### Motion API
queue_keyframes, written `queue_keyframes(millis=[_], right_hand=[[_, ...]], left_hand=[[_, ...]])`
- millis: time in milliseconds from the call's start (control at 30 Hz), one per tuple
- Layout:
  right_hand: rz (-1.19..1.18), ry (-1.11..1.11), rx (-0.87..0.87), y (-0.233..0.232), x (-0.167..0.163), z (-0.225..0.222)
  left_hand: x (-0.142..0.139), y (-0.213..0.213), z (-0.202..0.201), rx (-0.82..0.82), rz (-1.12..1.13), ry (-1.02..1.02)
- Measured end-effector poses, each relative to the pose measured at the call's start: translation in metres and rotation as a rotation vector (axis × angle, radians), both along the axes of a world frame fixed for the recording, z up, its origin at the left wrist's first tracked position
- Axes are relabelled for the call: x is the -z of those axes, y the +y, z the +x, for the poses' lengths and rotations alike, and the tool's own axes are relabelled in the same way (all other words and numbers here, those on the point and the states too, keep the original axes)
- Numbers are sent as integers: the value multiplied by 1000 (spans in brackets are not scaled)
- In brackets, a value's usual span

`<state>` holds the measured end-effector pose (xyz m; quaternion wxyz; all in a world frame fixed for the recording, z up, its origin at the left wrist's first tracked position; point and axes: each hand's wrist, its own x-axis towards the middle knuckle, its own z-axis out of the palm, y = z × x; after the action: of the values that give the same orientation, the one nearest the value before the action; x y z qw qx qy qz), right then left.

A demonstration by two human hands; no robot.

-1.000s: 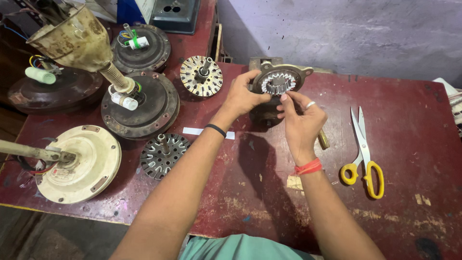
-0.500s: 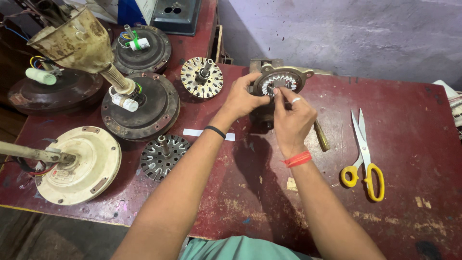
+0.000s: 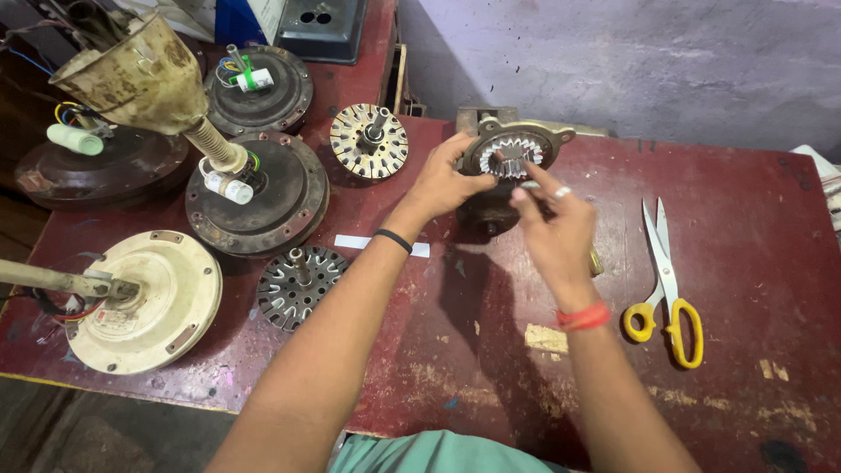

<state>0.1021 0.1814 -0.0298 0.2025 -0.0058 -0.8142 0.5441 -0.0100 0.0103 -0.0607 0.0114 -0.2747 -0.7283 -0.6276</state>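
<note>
The right hand [image 3: 550, 229] has slid down and away from the round grey metal motor housing with the toothed silvery core [image 3: 512, 156], where half a second ago its fingertips were right on the teeth. The left hand [image 3: 448, 180] has stayed put on the housing's left rim, thumb and fingers clamped on it. The right hand pinches something tiny between thumb and forefinger. It is too small to make out, and whether it still touches the core I cannot tell.

Now the big picture. The worn dark red table [image 3: 718, 263] runs off the frame at right and bottom, so its far corners are lost. The housing sits at the back centre of the table, tilted up so its open face points towards the camera, its shaft axis running front to back. Its lower half is hidden behind the hands and deep shadow. Inside that shell sits the ring of silvery teeth.

On the left, the cream round fan motor with a rod [image 3: 144, 302] is cut off at the edge. Behind it lies the dark brown round fan motor with a white capacitor [image 3: 263, 197], open side down. Just beside the forearm lies the small dark slotted rotor disc [image 3: 298, 285]. Further back stands the brass-coloured laminated stator disc [image 3: 370, 140]. Well apart on the right lie the yellow-handled scissors [image 3: 667, 289], blades pointing away.
</note>
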Motion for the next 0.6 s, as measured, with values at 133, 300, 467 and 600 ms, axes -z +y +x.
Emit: queue_keyframes(millis=[133,300,467,600], right_hand=[[-558,-211,-19,28,-6,13],[-629,-370,-113,37,-26,29],[-389,-301,-107,7,-22,15],[-343,-193,-61,-9,-17,1]], left_hand=[[-1,1,1,-25,-34,-9],[-1,1,2,-26,-23,10],[2,1,0,-37,-42,-21],[7,1,-2,-39,-27,-46]])
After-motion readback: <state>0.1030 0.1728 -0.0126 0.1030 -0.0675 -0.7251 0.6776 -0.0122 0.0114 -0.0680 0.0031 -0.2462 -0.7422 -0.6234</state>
